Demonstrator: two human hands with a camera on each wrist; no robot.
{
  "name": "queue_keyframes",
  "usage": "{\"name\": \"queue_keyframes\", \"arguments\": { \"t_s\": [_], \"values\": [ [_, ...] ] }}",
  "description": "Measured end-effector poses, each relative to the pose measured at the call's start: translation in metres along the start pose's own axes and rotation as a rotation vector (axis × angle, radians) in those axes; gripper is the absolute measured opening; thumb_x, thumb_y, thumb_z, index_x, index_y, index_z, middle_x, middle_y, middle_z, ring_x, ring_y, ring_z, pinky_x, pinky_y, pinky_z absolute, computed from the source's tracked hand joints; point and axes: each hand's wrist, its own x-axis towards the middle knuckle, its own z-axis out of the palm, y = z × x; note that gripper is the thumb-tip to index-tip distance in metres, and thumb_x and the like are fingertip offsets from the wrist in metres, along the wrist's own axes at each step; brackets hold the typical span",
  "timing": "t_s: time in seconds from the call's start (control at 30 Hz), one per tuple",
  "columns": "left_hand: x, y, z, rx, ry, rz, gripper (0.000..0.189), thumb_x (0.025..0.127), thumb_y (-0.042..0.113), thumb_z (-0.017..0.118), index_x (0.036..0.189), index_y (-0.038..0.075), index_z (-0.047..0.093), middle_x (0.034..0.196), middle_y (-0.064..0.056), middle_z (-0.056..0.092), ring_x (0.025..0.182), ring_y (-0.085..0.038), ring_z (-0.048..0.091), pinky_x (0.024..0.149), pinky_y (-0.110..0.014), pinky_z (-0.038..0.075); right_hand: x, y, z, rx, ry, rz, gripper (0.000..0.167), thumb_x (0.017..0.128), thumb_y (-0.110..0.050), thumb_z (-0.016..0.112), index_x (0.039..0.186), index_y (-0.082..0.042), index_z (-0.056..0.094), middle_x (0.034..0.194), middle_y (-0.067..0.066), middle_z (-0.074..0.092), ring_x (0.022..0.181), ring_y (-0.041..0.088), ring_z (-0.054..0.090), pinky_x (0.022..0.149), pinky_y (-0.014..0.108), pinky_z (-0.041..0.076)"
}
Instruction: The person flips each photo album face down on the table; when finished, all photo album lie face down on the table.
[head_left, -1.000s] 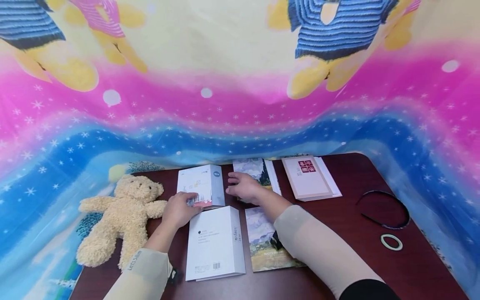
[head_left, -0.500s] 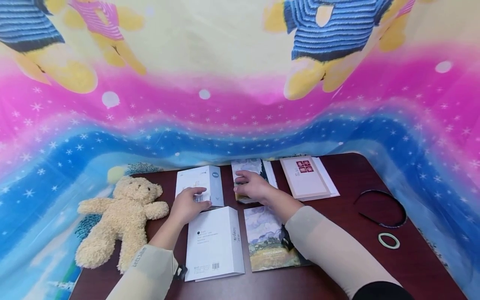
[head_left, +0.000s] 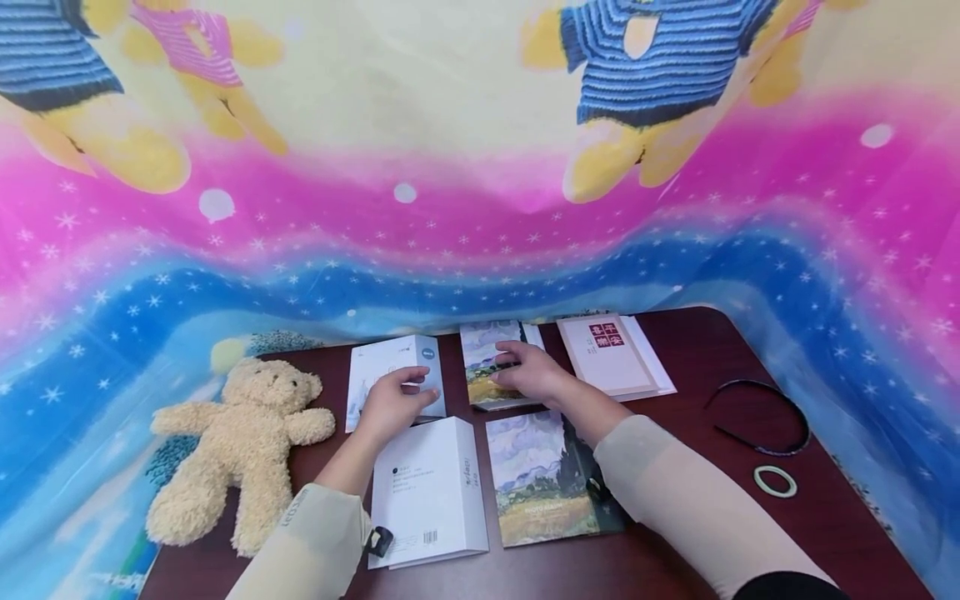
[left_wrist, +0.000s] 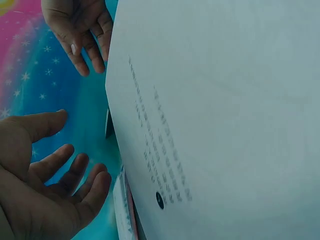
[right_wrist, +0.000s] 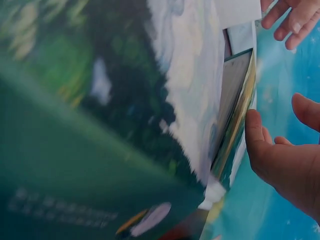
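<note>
My left hand (head_left: 397,404), fingers loosely spread, hovers above the right side of a white book (head_left: 372,367) with a blue round mark at the back left. It holds nothing in the left wrist view. My right hand (head_left: 534,372) is over a painted-landscape book (head_left: 487,350) at the back middle, its fingers relaxed and apart. In the right wrist view the right fingers (right_wrist: 256,132) lie close to a book's edge; I cannot tell if they touch. Nearer me lie a white book (head_left: 423,492) with a barcode and a second painted-landscape book (head_left: 543,487).
A cream teddy bear (head_left: 236,450) lies at the left of the dark red table (head_left: 690,500). A pale book (head_left: 603,354) with red characters lies back right. A black headband (head_left: 806,425) and a pale green ring (head_left: 775,481) are further right. A printed curtain (head_left: 480,208) stands behind.
Both hands have moved to the right. My left hand has come away from the picture on the white book's cover; my right hand has shifted further over the painted book. The books stay put.
</note>
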Motion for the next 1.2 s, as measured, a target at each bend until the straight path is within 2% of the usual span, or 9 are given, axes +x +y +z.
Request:
{"name": "queue_keyframes", "arguments": {
  "t_s": [0.17, 0.4, 0.7, 0.93, 1.2],
  "values": [
    [0.004, 0.002, 0.009, -0.069, -0.012, -0.008, 0.055, 0.094, 0.028, 0.078, 0.144, 0.011, 0.062, 0.135, -0.011, 0.065, 0.124, -0.03, 0.063, 0.092, -0.045, 0.058, -0.004, 0.007, -0.008, -0.013, 0.036, -0.014, 0.071, 0.099, -0.015, 0.069, 0.161, -0.01, 0.036, 0.153, 0.015, 0.05, 0.125, 0.031, 0.06, 0.095, 0.046, 0.053],
    [0.007, 0.002, 0.022, -0.163, -0.026, -0.02, 0.058, 0.093, 0.023, 0.077, 0.145, 0.006, 0.058, 0.135, -0.017, 0.064, 0.124, -0.033, 0.063, 0.095, -0.046, 0.056, -0.009, 0.022, -0.014, -0.004, 0.067, -0.026, 0.067, 0.1, -0.009, 0.066, 0.16, -0.004, 0.036, 0.153, 0.021, 0.047, 0.131, 0.037, 0.056, 0.1, 0.049, 0.052],
    [0.012, 0.009, 0.031, -0.164, -0.054, -0.013, 0.058, 0.094, 0.024, 0.077, 0.146, 0.006, 0.058, 0.136, -0.014, 0.065, 0.127, -0.034, 0.061, 0.097, -0.046, 0.055, -0.011, 0.03, -0.027, -0.06, 0.14, -0.016, 0.066, 0.098, -0.012, 0.07, 0.157, -0.005, 0.041, 0.149, 0.019, 0.051, 0.133, 0.038, 0.053, 0.097, 0.047, 0.054],
    [0.013, 0.013, 0.038, -0.155, -0.073, -0.008, 0.058, 0.093, 0.025, 0.077, 0.145, 0.006, 0.058, 0.135, -0.014, 0.066, 0.128, -0.035, 0.059, 0.1, -0.049, 0.053, -0.013, 0.035, -0.031, -0.132, 0.163, -0.014, 0.066, 0.098, -0.014, 0.07, 0.157, -0.003, 0.041, 0.147, 0.018, 0.052, 0.129, 0.036, 0.054, 0.095, 0.047, 0.054],
    [0.018, 0.014, 0.047, -0.169, -0.109, -0.016, 0.064, 0.091, 0.023, 0.08, 0.147, 0.003, 0.054, 0.136, -0.017, 0.063, 0.124, -0.037, 0.061, 0.099, -0.047, 0.053, -0.015, 0.037, -0.032, -0.161, 0.173, 0.0, 0.066, 0.098, -0.013, 0.07, 0.157, -0.003, 0.041, 0.147, 0.019, 0.051, 0.123, 0.033, 0.054, 0.094, 0.045, 0.051]
  ]
}}
